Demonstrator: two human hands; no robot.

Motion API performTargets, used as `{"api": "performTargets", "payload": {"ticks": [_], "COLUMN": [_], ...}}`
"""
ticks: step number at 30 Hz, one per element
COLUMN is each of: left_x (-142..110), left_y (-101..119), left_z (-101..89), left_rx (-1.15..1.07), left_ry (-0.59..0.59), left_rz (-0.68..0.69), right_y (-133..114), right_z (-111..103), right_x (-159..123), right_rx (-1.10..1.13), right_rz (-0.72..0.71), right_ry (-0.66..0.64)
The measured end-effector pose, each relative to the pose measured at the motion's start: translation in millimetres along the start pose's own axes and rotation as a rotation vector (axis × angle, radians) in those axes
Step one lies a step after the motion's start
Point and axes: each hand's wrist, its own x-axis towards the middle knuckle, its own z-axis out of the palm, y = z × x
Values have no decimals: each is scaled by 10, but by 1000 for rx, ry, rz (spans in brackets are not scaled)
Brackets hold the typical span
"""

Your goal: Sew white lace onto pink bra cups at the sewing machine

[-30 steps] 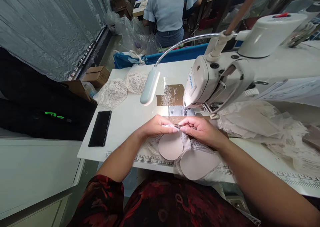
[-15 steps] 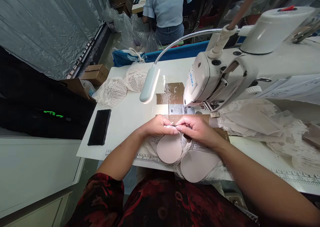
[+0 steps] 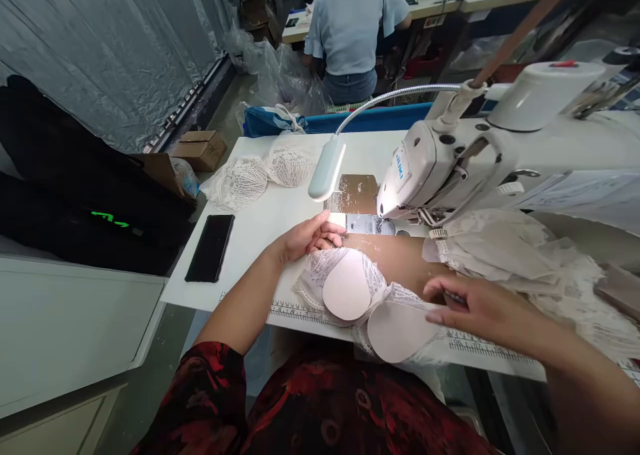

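A white lace bra (image 3: 347, 285) with two smooth beige cups lies on the sewing table in front of me. My left hand (image 3: 313, 236) rests just above its upper left edge, fingers loosely bent and apart, holding nothing. At the bra's right side is my right hand (image 3: 457, 301), with a small dark metal tool (image 3: 456, 297) tucked in its curled fingers; its exact kind is mostly hidden. The right thumb and fingertip are at the edge of the right cup (image 3: 400, 331); I cannot tell whether they pinch it. Beyond my hands stands the white sewing machine (image 3: 417, 168).
A lamp (image 3: 327, 168) on a bendable neck hangs over the table. A black phone (image 3: 210, 248) and another lace bra (image 3: 240, 183) lie to the left. Lace pieces (image 3: 505, 241) are heaped at the right under the machine arm. A person (image 3: 350, 28) sits ahead.
My hands have parted from the lace they both held near the needle. The right hand has moved right with the dark tool; the left has let go. The bra now lies flatter.
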Motion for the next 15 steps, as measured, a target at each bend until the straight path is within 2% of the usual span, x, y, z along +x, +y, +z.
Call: {"api": "performTargets", "payload": {"ticks": [2,4,7,10,11,13,15], "left_x": [-24,-59,-143,-275,-328,-447,-575], "left_y": [10,17,34,72,91,145,240], "left_z": [-23,18,189,375,407,392,265], "left_rx": [36,198,628,1008,1091,1190,1217], "left_ry": [17,33,-33,-91,-61,57,212], "left_rz": [6,45,134,179,205,286,320], "right_y": [26,3,-101,-282,-361,-543,-746], "right_z": [114,248,370,364,351,337,352], "right_x": [-155,-226,-188,-48,12,156,350], "right_rx": [-30,-13,-4,-29,-35,-26,10], "right_rz": [23,1,-99,-200,-211,-231,-288], "right_ry": [-108,-109,24,201,226,200,142]}}
